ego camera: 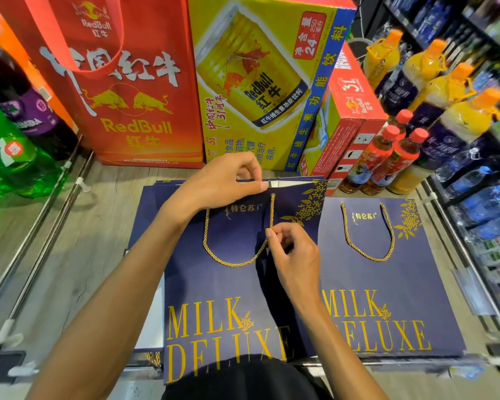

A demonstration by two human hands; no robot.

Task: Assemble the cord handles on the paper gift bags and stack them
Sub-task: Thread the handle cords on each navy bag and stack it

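2 navy paper gift bags lie flat, side by side, on a wood-grain surface [98, 226]. Each is printed "MILK DELUXE" in gold, with gold blossom sprigs near the upper right corner. The left bag [228, 284] rests on a pile of navy bags [147, 203], and its twisted gold cord [233, 264] hangs in a U across its face. The left grip [225, 180] pinches that bag's top edge between thumb and curled fingers. The right grip [295, 255] pinches the cord's right strand. The right bag [401, 284] carries its own cord handle [367, 256].
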